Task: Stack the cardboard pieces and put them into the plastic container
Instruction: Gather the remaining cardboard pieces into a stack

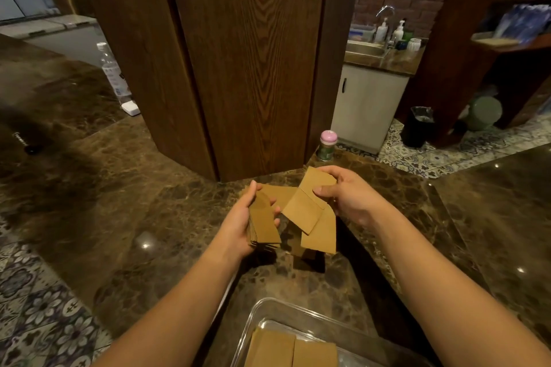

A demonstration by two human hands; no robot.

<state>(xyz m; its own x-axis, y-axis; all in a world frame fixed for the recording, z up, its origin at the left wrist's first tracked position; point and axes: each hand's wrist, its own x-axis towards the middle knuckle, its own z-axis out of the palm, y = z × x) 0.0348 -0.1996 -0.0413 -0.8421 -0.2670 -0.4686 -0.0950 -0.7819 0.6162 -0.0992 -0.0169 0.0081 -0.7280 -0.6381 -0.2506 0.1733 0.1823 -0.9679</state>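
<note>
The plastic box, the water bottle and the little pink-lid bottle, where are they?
plastic box [253, 317], head view, on its clear left rim.
water bottle [112, 73], head view, on its labelled middle.
pink-lid bottle [328, 138], head view, on its pink cap.

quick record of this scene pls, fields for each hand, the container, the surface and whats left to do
left hand: left hand grips a stack of cardboard pieces
right hand: right hand pinches loose cardboard pieces, fanned and uneven
container: clear plastic container near the person, cardboard already lying flat inside
surface: dark marble counter
other: pink-capped bottle by the wooden pillar
left to do: likely merge both handfuls, then place them in the container
</note>
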